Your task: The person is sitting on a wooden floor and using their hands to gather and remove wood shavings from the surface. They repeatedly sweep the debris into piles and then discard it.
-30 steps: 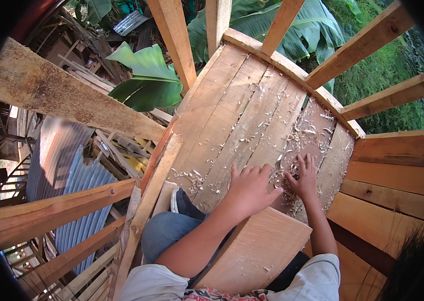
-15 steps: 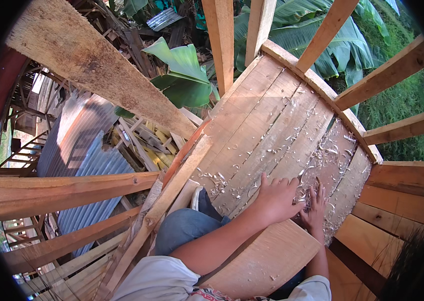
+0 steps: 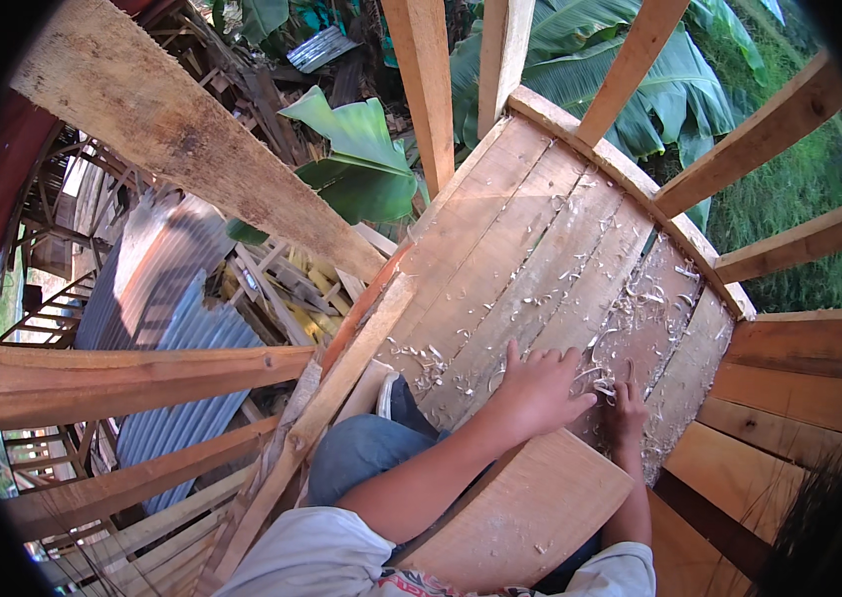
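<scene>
Thin wood shavings (image 3: 600, 383) lie in curls between my two hands, on the plank floor (image 3: 510, 249). My left hand (image 3: 543, 391) is just above the boards, palm down. Its fingers are spread and its thumb points toward the shavings. My right hand (image 3: 627, 413) is low beside them, index finger stretched forward and the other fingers curled in. Whether anything is inside those curled fingers is hidden. Across my lap, under my forearms, lies a thick wooden board (image 3: 525, 512) with a few bits of shaving on it.
Upright wooden posts (image 3: 630, 75) and a low edging beam (image 3: 620, 179) bound the floor's far side. A wide rough plank (image 3: 192, 139) slants past on the left. Stacked boards (image 3: 789, 418) form the right side. Beyond are corrugated metal sheets (image 3: 182, 368) and banana leaves (image 3: 356, 159).
My left hand has shifted slightly left, away from the right hand. The right hand's fingers have curled in from a more spread pose, and shavings now show between the hands.
</scene>
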The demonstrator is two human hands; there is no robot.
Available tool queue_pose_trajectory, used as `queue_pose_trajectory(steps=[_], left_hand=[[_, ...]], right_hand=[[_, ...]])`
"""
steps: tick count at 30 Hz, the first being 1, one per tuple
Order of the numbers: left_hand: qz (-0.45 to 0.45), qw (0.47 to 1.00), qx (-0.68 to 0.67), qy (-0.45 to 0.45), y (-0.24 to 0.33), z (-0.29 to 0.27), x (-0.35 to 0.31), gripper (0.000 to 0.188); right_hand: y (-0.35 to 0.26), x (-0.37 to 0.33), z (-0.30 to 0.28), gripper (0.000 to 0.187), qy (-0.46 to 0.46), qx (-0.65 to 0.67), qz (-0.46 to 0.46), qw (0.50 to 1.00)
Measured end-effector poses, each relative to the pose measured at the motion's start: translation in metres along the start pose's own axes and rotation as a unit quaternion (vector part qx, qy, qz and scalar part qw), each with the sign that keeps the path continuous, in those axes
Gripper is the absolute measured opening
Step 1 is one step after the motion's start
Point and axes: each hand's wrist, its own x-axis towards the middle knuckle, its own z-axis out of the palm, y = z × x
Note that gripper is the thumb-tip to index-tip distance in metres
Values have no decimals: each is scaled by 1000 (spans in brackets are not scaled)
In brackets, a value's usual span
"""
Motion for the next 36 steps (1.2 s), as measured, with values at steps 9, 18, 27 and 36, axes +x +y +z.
queue_pose_trajectory(steps=[9, 18, 27, 36], left_hand=[[-3, 999, 2, -34, 3, -6, 0, 64], [-16, 999, -2, -38, 2, -10, 2, 65], [-21, 1000, -20, -4, -3, -8, 8, 64], [-28, 999, -26, 15, -6, -10, 10, 64]], right_hand=[[45, 9, -22, 18, 144, 63, 209, 965], [13, 19, -57, 61, 62, -34, 300, 951], [-33, 22, 1, 69, -15, 211, 172, 962], [-20, 2, 8, 95, -60, -33, 105, 992]])
